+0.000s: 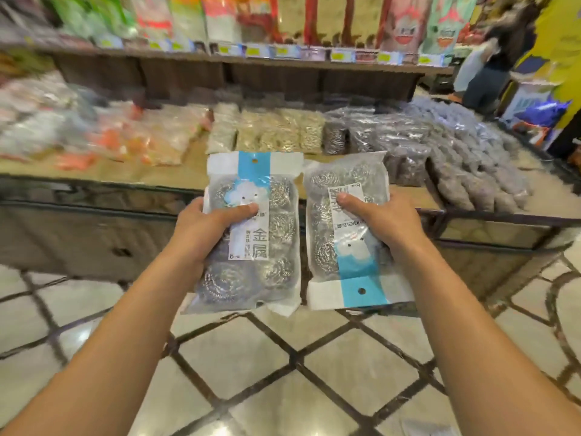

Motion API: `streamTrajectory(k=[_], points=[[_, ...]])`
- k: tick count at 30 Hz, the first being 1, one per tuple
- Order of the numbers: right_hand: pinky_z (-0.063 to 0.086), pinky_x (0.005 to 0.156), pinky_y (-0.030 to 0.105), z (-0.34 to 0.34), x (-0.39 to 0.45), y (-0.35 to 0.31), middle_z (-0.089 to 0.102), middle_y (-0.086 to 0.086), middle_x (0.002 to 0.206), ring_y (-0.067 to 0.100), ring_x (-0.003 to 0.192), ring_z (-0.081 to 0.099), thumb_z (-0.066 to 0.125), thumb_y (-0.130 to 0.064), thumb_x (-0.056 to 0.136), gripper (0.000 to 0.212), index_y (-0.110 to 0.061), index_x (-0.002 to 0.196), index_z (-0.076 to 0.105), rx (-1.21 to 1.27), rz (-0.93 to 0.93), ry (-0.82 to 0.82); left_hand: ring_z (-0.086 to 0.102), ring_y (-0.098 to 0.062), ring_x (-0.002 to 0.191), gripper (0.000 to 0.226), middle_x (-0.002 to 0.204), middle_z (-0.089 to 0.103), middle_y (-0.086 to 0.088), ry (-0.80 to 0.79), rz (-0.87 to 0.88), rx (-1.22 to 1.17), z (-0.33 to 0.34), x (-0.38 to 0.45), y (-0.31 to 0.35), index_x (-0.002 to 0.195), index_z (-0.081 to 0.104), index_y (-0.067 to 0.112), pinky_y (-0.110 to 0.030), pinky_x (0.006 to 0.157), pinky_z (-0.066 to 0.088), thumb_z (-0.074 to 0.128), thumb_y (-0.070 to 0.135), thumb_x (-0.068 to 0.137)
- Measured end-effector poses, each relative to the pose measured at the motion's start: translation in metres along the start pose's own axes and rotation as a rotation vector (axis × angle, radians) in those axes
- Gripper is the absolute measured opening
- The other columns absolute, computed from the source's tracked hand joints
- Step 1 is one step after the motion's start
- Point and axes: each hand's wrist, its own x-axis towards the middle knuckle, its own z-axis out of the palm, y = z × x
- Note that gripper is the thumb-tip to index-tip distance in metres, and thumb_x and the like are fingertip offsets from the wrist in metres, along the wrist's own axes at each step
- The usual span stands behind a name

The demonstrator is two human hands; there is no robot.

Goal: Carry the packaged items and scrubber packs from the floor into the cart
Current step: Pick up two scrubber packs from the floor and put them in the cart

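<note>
Two clear packs of steel-wool scrubbers with white and blue header cards are held up side by side at chest height. My left hand (204, 228) grips the left scrubber pack (267, 247), whose header points up. My right hand (383, 221) grips the right scrubber pack (333, 215), turned upside down with its header at the bottom. Both thumbs press on the labels. Just beyond the packs stands a low flat cart (176, 180) with a cardboard-lined bed, loaded with bagged goods.
Rows of bagged scrubbers, beige (276, 130) and dark grey (440, 143), lie on the cart, with orange and white packs (119, 140) at left. Shelves of hanging goods (283, 55) run behind. A person (490, 64) stands at far right. A tiled floor (283, 372) lies below.
</note>
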Motion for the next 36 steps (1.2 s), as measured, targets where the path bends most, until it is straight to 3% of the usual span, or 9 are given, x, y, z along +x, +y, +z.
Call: streamTrajectory(k=[3,7,11,14,20,23,28,33,36], points=[[0.057,0.078,0.036,0.092,0.0,-0.031,0.075,-0.009,0.084,0.014,0.083,0.073,0.091,-0.05,0.074,0.034,-0.026,0.079,0.068,-0.019,-0.05,-0.101,0.081,-0.022,0.079,0.049,0.099,0.083,-0.008,0.115,-0.002,-0.009,-0.085,0.017,0.008,0.121,0.072,0.011,-0.028,0.055,0.06,0.092,0.016,0.076],[0.048,0.057,0.026,0.203,-0.003,-0.066,0.072,-0.011,0.077,0.007,0.067,0.068,0.09,-0.049,0.076,0.033,-0.025,0.084,0.068,-0.007,-0.077,-0.251,0.08,-0.017,0.07,0.04,0.085,0.083,0.0,0.289,0.014,-0.012,-0.19,0.029,0.015,0.111,0.073,0.015,-0.026,0.051,0.059,0.092,0.017,0.075],[0.031,0.035,0.019,0.288,-0.005,-0.088,0.046,-0.019,0.034,-0.002,0.027,0.043,0.087,-0.053,0.079,0.036,-0.025,0.084,0.065,-0.045,-0.086,-0.392,0.081,-0.021,0.079,0.043,0.094,0.083,-0.004,0.406,0.002,-0.031,-0.269,0.036,0.012,0.116,0.074,0.014,-0.029,0.057,0.061,0.091,0.018,0.077],[0.029,0.031,0.016,0.365,-0.005,-0.106,0.043,-0.019,0.031,-0.002,0.025,0.041,0.088,-0.052,0.079,0.039,-0.024,0.078,0.061,-0.063,-0.111,-0.489,0.081,-0.02,0.075,0.04,0.093,0.083,-0.005,0.533,-0.02,-0.062,-0.33,0.045,0.009,0.114,0.074,0.016,-0.027,0.053,0.061,0.091,0.019,0.078],[0.063,0.079,0.045,0.512,0.004,-0.141,0.076,0.003,0.101,0.023,0.089,0.074,0.091,-0.065,0.061,0.072,-0.013,0.106,0.069,-0.068,-0.154,-0.661,0.081,-0.023,0.073,0.04,0.087,0.083,-0.005,0.704,-0.055,-0.133,-0.428,0.076,-0.002,0.113,0.071,0.018,-0.033,0.062,0.063,0.09,0.018,0.078],[0.064,0.084,0.051,0.58,0.011,-0.16,0.08,0.002,0.095,0.024,0.087,0.078,0.089,-0.065,0.058,0.067,-0.014,0.1,0.076,-0.093,-0.19,-0.751,0.081,-0.026,0.08,0.047,0.092,0.083,-0.007,0.795,-0.057,-0.156,-0.473,0.098,-0.002,0.117,0.071,0.018,-0.04,0.074,0.063,0.092,0.019,0.075],[0.064,0.086,0.047,0.688,0.016,-0.197,0.08,-0.004,0.094,0.018,0.087,0.078,0.09,-0.062,0.061,0.062,-0.019,0.103,0.076,-0.116,-0.202,-0.908,0.081,-0.023,0.072,0.042,0.088,0.083,-0.007,0.937,-0.062,-0.243,-0.545,0.128,0.004,0.114,0.07,0.017,-0.033,0.061,0.061,0.09,0.016,0.077],[0.062,0.091,0.049,0.786,0.008,-0.234,0.08,-0.007,0.091,0.017,0.088,0.077,0.092,-0.051,0.071,0.037,-0.024,0.089,0.076,-0.119,-0.269,-1.016,0.081,-0.026,0.084,0.052,0.098,0.083,-0.008,1.053,-0.046,-0.284,-0.617,0.142,0.003,0.124,0.07,0.015,-0.043,0.081,0.062,0.09,0.018,0.075],[0.063,0.09,0.049,0.843,-0.004,-0.251,0.081,-0.006,0.091,0.017,0.086,0.078,0.091,-0.052,0.071,0.041,-0.022,0.095,0.077,-0.14,-0.272,-1.078,0.081,-0.025,0.081,0.053,0.098,0.083,-0.009,1.123,-0.036,-0.312,-0.663,0.152,0.0,0.125,0.069,0.013,-0.039,0.075,0.062,0.09,0.017,0.076]])
